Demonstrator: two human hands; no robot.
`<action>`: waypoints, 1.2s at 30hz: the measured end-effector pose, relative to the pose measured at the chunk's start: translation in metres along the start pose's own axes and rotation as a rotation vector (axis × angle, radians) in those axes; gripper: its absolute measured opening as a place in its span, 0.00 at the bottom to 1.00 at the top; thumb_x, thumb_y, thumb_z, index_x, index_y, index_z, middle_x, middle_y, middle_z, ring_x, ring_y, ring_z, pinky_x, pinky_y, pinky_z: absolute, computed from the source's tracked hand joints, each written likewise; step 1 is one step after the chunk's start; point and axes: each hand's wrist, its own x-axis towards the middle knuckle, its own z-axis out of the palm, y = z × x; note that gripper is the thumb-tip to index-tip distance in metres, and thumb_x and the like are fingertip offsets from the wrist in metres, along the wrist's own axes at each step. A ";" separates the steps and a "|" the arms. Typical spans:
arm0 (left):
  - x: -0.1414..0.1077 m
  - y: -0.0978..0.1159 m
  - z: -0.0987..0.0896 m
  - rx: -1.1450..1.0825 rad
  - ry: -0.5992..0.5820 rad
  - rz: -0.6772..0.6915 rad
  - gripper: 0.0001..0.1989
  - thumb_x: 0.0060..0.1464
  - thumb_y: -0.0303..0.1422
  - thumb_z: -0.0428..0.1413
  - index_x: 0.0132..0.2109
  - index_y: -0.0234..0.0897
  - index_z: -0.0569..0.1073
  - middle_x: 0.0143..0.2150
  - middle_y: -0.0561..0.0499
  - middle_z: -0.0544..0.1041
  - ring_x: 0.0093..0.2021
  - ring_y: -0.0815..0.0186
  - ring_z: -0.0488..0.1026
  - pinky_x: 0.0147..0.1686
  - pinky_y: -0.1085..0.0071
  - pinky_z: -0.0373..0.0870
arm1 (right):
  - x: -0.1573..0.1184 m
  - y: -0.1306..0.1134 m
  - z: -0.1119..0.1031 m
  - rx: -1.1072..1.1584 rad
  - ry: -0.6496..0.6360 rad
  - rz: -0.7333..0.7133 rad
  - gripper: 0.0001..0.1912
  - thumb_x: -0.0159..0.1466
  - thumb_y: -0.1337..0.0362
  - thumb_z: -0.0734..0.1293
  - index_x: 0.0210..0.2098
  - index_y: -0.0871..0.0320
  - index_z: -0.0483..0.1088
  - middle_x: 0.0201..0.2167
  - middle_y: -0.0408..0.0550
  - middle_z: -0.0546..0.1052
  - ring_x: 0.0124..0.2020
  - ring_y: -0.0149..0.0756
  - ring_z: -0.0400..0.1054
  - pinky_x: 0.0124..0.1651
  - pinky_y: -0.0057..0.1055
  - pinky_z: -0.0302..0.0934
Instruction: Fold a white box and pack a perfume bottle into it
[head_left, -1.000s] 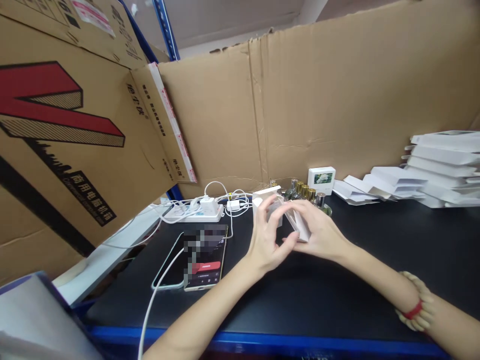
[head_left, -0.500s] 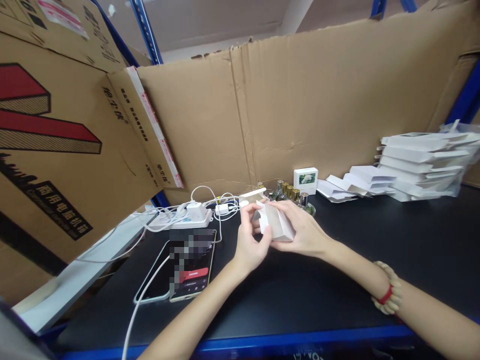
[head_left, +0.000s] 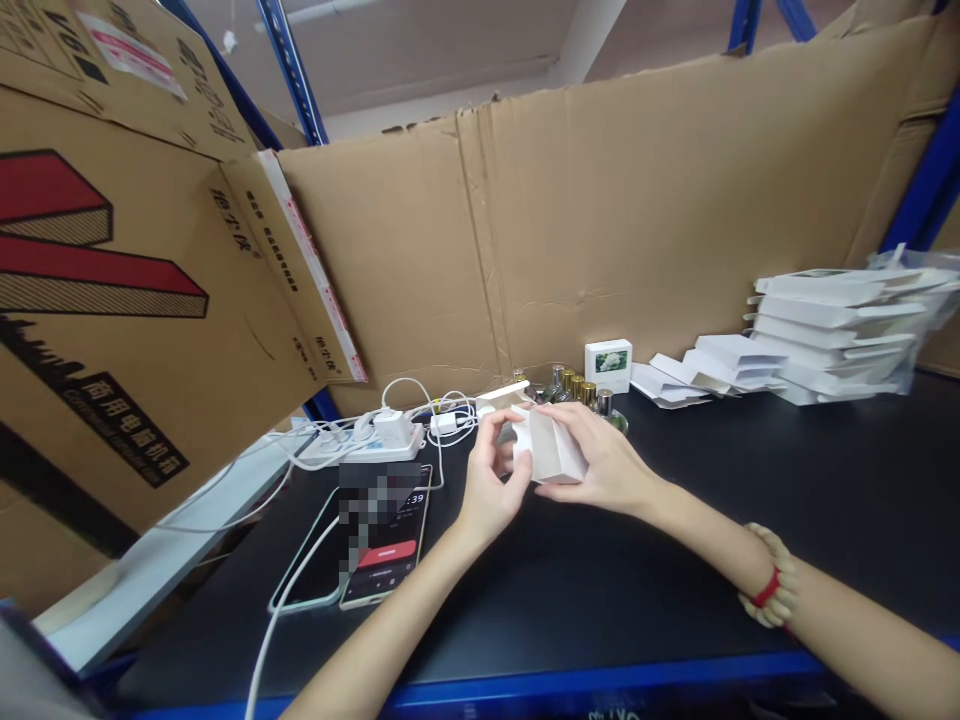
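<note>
On the near side of the bottles (head_left: 577,387), the left hand (head_left: 491,472) and right hand (head_left: 604,458) grip a white carton (head_left: 551,448) at opposite sides; probably light, crushable card, best pinched along its folds. Right of the bottles sits a carton stack (head_left: 832,335).

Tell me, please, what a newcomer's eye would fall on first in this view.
Probably the large printed cardboard with its bold red shape, which looms over the left side. Next, near the middle, come the two hands holding a small white carton over the black tabletop. At the far right, a pile of white boxes stands out against the brown backdrop.
</note>
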 end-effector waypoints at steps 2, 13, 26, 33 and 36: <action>0.001 0.001 0.000 0.004 -0.015 -0.017 0.17 0.65 0.37 0.44 0.49 0.23 0.54 0.47 0.42 0.52 0.49 0.64 0.55 0.34 0.89 0.66 | 0.000 0.000 0.001 -0.003 0.004 0.000 0.43 0.48 0.54 0.73 0.57 0.54 0.50 0.50 0.52 0.64 0.48 0.41 0.63 0.46 0.39 0.65; 0.005 -0.010 -0.021 0.542 0.338 0.184 0.16 0.68 0.36 0.43 0.47 0.22 0.60 0.45 0.45 0.55 0.47 0.66 0.56 0.49 0.82 0.56 | 0.001 -0.003 0.004 0.255 0.166 0.277 0.33 0.56 0.53 0.65 0.56 0.55 0.50 0.52 0.54 0.63 0.51 0.40 0.62 0.50 0.40 0.63; -0.008 -0.045 -0.030 0.725 0.041 0.038 0.22 0.56 0.19 0.52 0.52 0.25 0.48 0.43 0.43 0.54 0.41 0.65 0.61 0.39 0.83 0.64 | 0.029 -0.014 -0.013 1.264 0.484 1.282 0.16 0.60 0.61 0.62 0.47 0.59 0.61 0.45 0.50 0.71 0.44 0.38 0.68 0.53 0.34 0.61; 0.003 -0.021 -0.021 0.781 -0.087 0.306 0.12 0.66 0.33 0.36 0.49 0.25 0.48 0.45 0.42 0.53 0.41 0.64 0.60 0.40 0.78 0.61 | 0.035 -0.028 -0.026 1.570 0.462 1.313 0.22 0.68 0.54 0.51 0.45 0.62 0.67 0.38 0.51 0.74 0.40 0.38 0.70 0.49 0.36 0.64; 0.004 -0.015 -0.022 0.788 -0.220 0.261 0.14 0.58 0.27 0.44 0.50 0.28 0.54 0.48 0.47 0.52 0.45 0.65 0.58 0.44 0.78 0.60 | 0.034 -0.027 -0.026 1.582 0.469 1.332 0.22 0.68 0.53 0.51 0.43 0.63 0.68 0.36 0.51 0.75 0.38 0.38 0.71 0.48 0.36 0.64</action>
